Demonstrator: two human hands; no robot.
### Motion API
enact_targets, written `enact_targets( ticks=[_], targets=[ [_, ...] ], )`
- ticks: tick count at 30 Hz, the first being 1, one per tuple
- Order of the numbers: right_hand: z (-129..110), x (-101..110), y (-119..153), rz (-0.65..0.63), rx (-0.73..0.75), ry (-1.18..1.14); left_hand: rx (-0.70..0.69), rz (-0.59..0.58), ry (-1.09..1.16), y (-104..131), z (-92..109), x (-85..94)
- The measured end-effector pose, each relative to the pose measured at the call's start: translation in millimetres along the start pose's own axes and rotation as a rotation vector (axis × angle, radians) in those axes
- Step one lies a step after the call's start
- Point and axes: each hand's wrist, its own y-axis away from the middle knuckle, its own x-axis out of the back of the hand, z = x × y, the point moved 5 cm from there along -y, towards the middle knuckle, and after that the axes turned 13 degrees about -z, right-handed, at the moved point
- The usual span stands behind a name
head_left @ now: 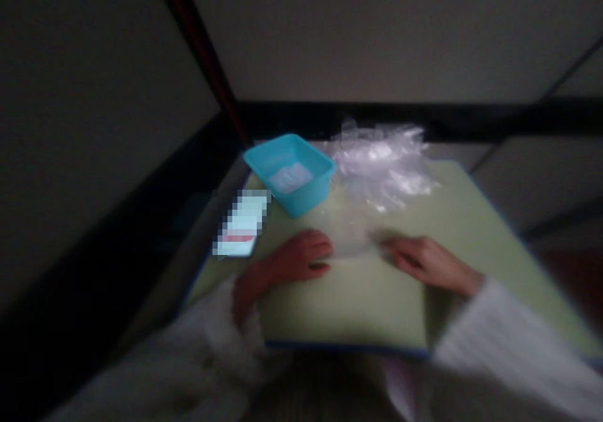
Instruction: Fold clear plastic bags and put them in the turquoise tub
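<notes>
A clear plastic bag lies flat on the yellow-green table, between my two hands. My left hand rests at its left edge, fingers curled and closed around that edge. On the other side, my right hand is near the bag's right edge; its fingertips are smeared by motion, so its hold cannot be made out. Behind the bag, a blue basket holds some whitish, see-through material. A heap of crumpled clear bags lies to the basket's right.
A lit, pixelated phone-like screen lies at the table's left edge, beside the basket. A pale wall stands behind the table, and a dark red pole slants down to the back left corner. Something pinkish hangs below the front edge.
</notes>
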Motion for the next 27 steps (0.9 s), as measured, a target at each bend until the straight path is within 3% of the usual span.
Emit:
enact_targets(
  ticks=[4,15,20,27],
  targets=[
    [2,1,-1,0.032,-0.012,-0.082,-0.009,0.012,0.004,-2,0,0.2],
    [4,6,-3,0.218,0.022,0.016,0.017,0.094,0.045,-4,-4,2.6],
    [7,12,0,0.292,-0.044,-0.159,0.091,0.228,0.333,-1,-12,7.7],
    [13,10,2,0.337,-0.19,-0.513,0.227,0.244,0.799,-1,-12,9.9]
  ],
)
